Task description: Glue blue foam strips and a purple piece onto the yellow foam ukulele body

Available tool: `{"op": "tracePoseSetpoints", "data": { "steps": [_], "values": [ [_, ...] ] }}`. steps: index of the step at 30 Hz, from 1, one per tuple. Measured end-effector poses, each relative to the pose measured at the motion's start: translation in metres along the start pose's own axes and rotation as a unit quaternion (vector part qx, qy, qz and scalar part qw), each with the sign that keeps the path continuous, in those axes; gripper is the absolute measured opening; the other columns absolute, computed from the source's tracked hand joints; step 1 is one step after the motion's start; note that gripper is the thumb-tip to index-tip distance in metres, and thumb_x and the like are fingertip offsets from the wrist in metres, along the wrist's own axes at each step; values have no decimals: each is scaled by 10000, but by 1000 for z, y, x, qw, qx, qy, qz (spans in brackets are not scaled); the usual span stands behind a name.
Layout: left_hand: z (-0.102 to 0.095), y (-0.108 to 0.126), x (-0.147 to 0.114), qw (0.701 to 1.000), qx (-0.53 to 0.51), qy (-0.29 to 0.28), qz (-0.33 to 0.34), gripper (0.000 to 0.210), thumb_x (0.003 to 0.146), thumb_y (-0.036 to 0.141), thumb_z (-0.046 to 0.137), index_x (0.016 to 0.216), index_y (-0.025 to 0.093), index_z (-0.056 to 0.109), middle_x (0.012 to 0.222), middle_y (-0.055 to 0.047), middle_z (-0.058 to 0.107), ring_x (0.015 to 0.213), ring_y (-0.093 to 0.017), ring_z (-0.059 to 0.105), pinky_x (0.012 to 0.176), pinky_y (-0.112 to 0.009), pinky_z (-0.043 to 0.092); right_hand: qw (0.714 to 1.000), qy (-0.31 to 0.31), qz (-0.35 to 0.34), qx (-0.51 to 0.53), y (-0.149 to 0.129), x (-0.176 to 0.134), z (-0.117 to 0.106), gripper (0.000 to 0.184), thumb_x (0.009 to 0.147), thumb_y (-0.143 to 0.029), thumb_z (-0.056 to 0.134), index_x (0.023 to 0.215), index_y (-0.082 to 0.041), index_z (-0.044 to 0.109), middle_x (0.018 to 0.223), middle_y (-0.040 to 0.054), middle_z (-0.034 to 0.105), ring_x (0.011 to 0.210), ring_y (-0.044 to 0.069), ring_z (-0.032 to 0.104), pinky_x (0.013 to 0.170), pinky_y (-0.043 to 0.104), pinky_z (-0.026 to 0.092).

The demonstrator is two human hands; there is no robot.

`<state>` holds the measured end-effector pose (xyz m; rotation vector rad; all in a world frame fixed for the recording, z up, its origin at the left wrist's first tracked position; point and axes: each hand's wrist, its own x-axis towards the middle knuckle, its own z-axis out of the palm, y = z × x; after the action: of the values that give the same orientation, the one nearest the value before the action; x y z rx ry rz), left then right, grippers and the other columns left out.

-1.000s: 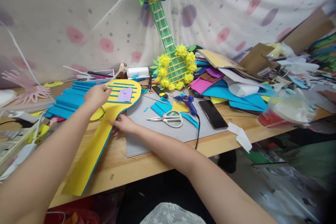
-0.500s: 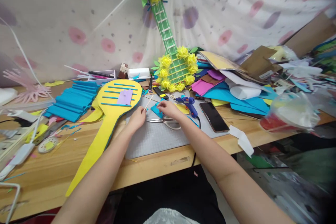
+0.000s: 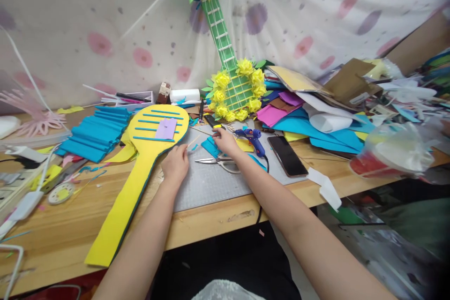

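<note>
My left hand (image 3: 176, 164) is closed round a thin pale stick (image 3: 194, 141), beside the round end of a yellow guitar-shaped cutout (image 3: 142, 150). That cutout has blue strips and a small purple paper piece (image 3: 166, 129) on it. My right hand (image 3: 225, 142) pinches the end of a thin dark stick-like thing (image 3: 200, 130) pointing left; its kind is unclear. A folded blue paper piece (image 3: 210, 147) lies under the right fingers. Scissors (image 3: 207, 161) rest on the grey cutting mat (image 3: 211, 187) below, partly behind my right wrist. A blue glue gun (image 3: 255, 138) lies right of that hand.
A green paper guitar (image 3: 227, 51) with yellow flowers leans on the curtain. A phone (image 3: 287, 155) lies at the mat's right edge. Paper sheets (image 3: 326, 140) and a plastic cup (image 3: 386, 159) are on the right. Blue crepe paper (image 3: 93, 133) and a power strip (image 3: 14, 185) are on the left.
My left hand has moved left and slightly down with the pale stick, away from my right hand. My right hand has shifted slightly up; the dark stick-like thing now shows at its fingertips.
</note>
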<state>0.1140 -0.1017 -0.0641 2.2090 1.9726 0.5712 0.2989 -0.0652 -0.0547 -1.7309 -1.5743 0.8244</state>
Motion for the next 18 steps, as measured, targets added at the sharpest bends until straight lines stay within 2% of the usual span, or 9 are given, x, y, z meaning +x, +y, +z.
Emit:
{"op": "tracePoseSetpoints", "data": {
  "steps": [3,6,8,11,15,18],
  "values": [
    [-1,-3,-2,999,-3,28,19,316,875,271,345,1072,245,592,1048,-48,629,959,-202,569,681,-286,387,976,-41,54,205,-2,3,8,405,718,-32,529,1103,-152,497,943,63,629,707,120,600,575,251,513],
    [0,-2,-2,999,2,28,31,288,862,270,375,1013,246,619,971,-29,641,898,-192,581,651,-283,386,951,-48,39,303,-5,1,14,288,684,-26,581,937,-158,538,755,-4,609,630,92,580,530,210,506],
    [0,0,-2,999,6,31,36,274,856,268,388,980,235,630,949,-35,638,885,-193,580,657,-285,388,945,-44,37,321,-7,-1,17,147,702,-41,580,788,-155,544,634,-37,572,545,70,551,508,193,496],
    [3,2,-2,997,3,55,60,288,853,309,415,1025,198,617,958,-62,629,902,-203,567,726,-292,392,941,-48,44,332,-10,-3,23,121,720,-53,581,667,-147,526,550,-49,553,480,55,534,483,175,482],
    [8,3,-3,995,4,64,83,336,883,376,365,1037,206,610,919,-63,627,848,-194,569,708,-287,373,934,-93,39,343,-15,-8,29,82,747,-91,583,703,-144,538,569,-29,601,494,67,569,480,181,488],
    [10,4,-3,996,24,62,67,368,904,386,306,966,221,630,872,-50,629,809,-184,573,655,-281,349,949,-125,25,289,-19,-7,19,60,789,-95,528,755,-142,547,634,-4,635,487,66,565,462,182,475]
  ]
}}
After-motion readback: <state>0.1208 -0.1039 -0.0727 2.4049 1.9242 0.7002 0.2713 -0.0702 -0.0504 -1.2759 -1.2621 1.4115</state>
